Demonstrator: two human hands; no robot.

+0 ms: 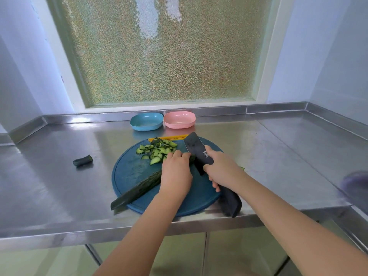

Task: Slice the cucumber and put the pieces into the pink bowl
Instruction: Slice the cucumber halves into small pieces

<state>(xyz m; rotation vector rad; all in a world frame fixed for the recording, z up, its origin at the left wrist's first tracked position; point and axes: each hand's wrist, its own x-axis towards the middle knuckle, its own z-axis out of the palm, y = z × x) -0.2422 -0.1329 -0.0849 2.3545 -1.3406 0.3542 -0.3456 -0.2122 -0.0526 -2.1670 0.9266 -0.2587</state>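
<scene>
Blue bowl (146,121) at back of steel counter (59,186) under frosted window (159,52), purple blur (356,186) far rt.

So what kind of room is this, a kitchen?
Most likely a kitchen, maybe a work kitchen. There is a long steel counter, a round blue cutting board with cucumber slices on it, and a right hand gripping a big black knife while the left hand holds the cucumber.

Cut end of cucumber (139,188) hidden under left hand (176,172). Middle of knife (196,149) covered by right hand (221,170). Behind right wrist, green scrap (242,168) mostly hidden. At right edge, purple blur (356,186), cut off, unidentifiable.
</scene>
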